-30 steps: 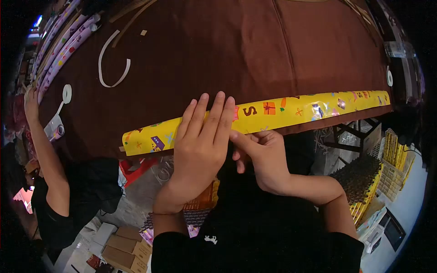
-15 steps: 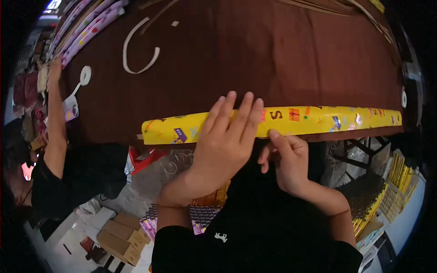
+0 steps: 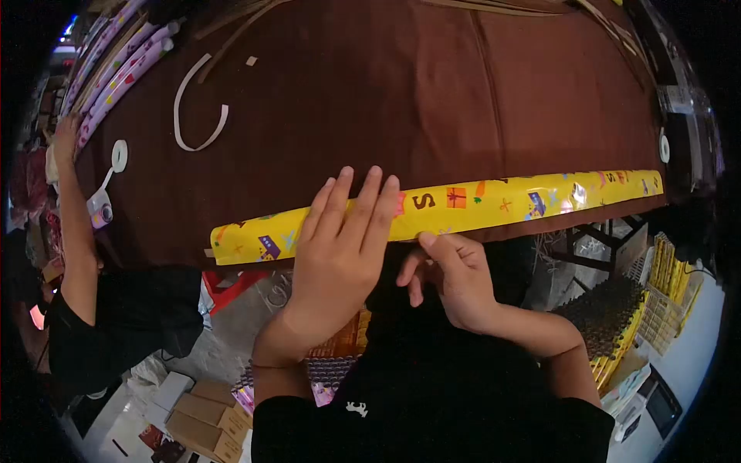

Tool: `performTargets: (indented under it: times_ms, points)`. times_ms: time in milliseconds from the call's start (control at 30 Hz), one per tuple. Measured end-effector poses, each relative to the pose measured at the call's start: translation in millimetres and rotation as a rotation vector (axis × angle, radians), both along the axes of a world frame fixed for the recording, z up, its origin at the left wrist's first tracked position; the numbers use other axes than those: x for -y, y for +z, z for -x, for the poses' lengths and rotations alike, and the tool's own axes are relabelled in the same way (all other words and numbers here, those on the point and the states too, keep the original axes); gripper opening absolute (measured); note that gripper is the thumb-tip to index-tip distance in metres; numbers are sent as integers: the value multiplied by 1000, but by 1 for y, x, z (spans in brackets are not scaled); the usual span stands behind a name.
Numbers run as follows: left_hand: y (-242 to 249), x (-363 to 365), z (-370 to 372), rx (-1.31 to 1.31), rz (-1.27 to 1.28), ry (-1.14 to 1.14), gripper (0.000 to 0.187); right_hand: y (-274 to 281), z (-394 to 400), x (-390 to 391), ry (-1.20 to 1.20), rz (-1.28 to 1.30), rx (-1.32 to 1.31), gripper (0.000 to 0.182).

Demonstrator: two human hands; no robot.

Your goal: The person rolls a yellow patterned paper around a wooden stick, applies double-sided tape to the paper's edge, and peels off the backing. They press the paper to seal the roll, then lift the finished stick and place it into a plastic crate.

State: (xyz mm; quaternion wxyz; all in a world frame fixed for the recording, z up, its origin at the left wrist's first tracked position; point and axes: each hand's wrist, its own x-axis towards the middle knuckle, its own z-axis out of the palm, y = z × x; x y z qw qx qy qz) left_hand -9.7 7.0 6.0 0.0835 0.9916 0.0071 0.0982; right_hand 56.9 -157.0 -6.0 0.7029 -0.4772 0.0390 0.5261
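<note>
A long yellow roll of printed wrapping paper [image 3: 494,199], with letters, gifts and carrots on it, lies along the near edge of a brown cloth-covered table. My left hand [image 3: 340,243] rests palm down across its left half, fingers stretched out and nothing gripped. To the right, my right hand [image 3: 451,278] is at the near edge of the roll. Its thumb tip touches the paper's edge, while the other fingers curl loosely below, apart from the thumb. Whether those fingers touch the paper underneath is hidden.
The brown cloth [image 3: 324,100] carries a curved white strip [image 3: 181,116] and a tape roll [image 3: 119,156]. Pink patterned rolls [image 3: 127,73] lie at far left, where another person's hand [image 3: 65,139] touches them. Another white tape roll [image 3: 664,147] is at right. Cardboard boxes [image 3: 201,424] stand below.
The view has shifted, so the table and roll appear further left and tilted. Both my hands keep about the same places on the yellow roll. The other person's hand stays by the pink rolls.
</note>
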Motion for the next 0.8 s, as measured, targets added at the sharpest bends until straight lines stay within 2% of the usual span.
performTargets:
  times_ms: [33,100,200,233,333,467,533,567,633,667,700,733,800]
  points:
    - [4,0,0,-44,23,-1,45,1,0,2,-13,5,5,32]
    - [6,1,-1,-54,27,-8,46,4,-1,6,37,-61,-178,30]
    - [6,2,-1,-89,42,15,46,5,-13,18,227,-251,-380,50]
    - [6,4,-1,-112,41,25,45,-6,-13,26,223,-476,-575,63]
    - [3,5,-2,-120,19,45,42,-4,-15,34,232,-783,-811,80]
    - [7,12,-4,-147,-50,60,40,14,-29,55,303,-602,-756,87]
    - [-2,11,-1,-119,-89,59,41,21,-38,74,567,-318,513,78]
    - [1,12,0,-150,-106,75,41,21,-45,89,457,-161,1140,53]
    - [-6,10,6,-128,-119,84,42,33,-74,104,87,71,1808,31]
    - [-5,7,6,-167,-162,83,41,44,-94,111,81,234,2065,29]
    - [-11,3,11,-122,-183,77,41,47,-105,123,227,466,2205,33]
    - [-16,0,15,-80,-206,72,40,41,-114,130,260,600,2268,34]
    - [-8,2,13,-113,-193,71,38,34,-132,145,357,739,2225,42]
